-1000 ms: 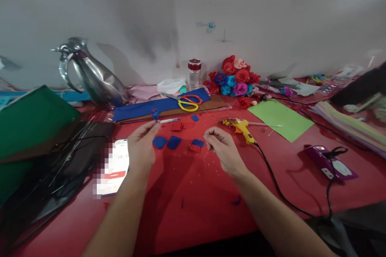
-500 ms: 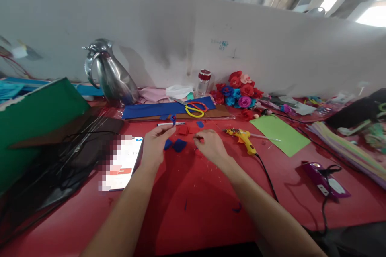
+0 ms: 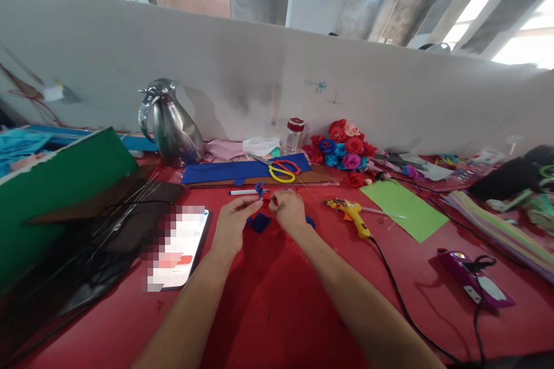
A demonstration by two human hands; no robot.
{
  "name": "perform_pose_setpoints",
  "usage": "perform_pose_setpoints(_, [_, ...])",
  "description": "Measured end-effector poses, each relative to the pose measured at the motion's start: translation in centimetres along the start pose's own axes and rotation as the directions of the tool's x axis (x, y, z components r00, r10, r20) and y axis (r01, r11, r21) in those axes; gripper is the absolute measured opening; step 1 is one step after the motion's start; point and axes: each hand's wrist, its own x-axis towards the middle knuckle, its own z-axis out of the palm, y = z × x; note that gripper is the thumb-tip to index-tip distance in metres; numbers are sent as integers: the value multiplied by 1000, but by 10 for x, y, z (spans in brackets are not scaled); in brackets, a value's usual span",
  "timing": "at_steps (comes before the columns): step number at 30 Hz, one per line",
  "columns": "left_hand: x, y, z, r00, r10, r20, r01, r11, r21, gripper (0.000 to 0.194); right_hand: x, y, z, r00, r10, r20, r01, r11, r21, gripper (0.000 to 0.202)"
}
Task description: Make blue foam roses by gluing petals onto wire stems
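Note:
My left hand (image 3: 234, 223) pinches a small blue paper flower (image 3: 259, 188) upright between thumb and fingertips; a bit of red shows in its middle. My right hand (image 3: 289, 210) is closed just beside it, fingertips near the flower's base. What those right fingers hold is too small to make out. Under and between the hands lies a dark blue paper square (image 3: 260, 223). Another blue scrap (image 3: 310, 221) shows by the right wrist. A white pen (image 3: 243, 192) rests behind the flower.
A yellow glue gun (image 3: 354, 214) with a black cord lies right, before a light green sheet (image 3: 404, 204). A phone (image 3: 187, 251) is left. Behind are scissors (image 3: 283, 173) on blue paper (image 3: 216, 173), a metal jug (image 3: 175, 130), a jar (image 3: 294, 137) and paper roses (image 3: 352, 145).
My right hand has moved left, up to the blue flower in my left hand. The left hand has shifted slightly right and keeps its pinch. The whole view has tilted up a little.

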Motion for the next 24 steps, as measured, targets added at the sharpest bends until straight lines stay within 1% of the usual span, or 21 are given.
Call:
perform_pose_setpoints(3, [0, -1, 1, 999, -33, -3, 33, 999, -38, 26, -1, 6, 1, 996, 88, -12, -86, 988, 129, 21])
perform_pose_setpoints(6, [2, -1, 0, 999, -34, -27, 32, 997, -75, 29, -4, 9, 1, 983, 184, 6, -180, 951, 251, 18])
perform_pose_setpoints(8, [4, 0, -1, 998, -32, -51, 27, 995, -91, 31, -6, 10, 1, 975, 224, 3, -216, 937, 274, 14])
perform_pose_setpoints(11, [6, 2, -2, 994, -63, -87, 52, 991, -121, 34, -8, 11, -3, 968, 251, -2, -241, 935, 259, 10])
perform_pose_setpoints(18, [7, 8, -1, 987, -76, -140, 47, 979, -199, 36, -8, 11, -8, 966, 260, -18, -250, 945, 213, 20])
perform_pose_setpoints(20, [8, 10, -2, 986, -65, -153, 30, 975, -219, 35, -9, 14, -14, 977, 210, -39, -194, 947, 255, 28])
perform_pose_setpoints(22, [9, 12, -4, 984, -53, -168, 12, 972, -237, 33, -11, 20, -25, 983, 156, -95, -118, 939, 323, 34])
perform_pose_setpoints(24, [9, 15, -6, 982, -39, -184, -10, 967, -253, 30, -16, 31, -40, 975, 152, -160, -85, 928, 363, 30])
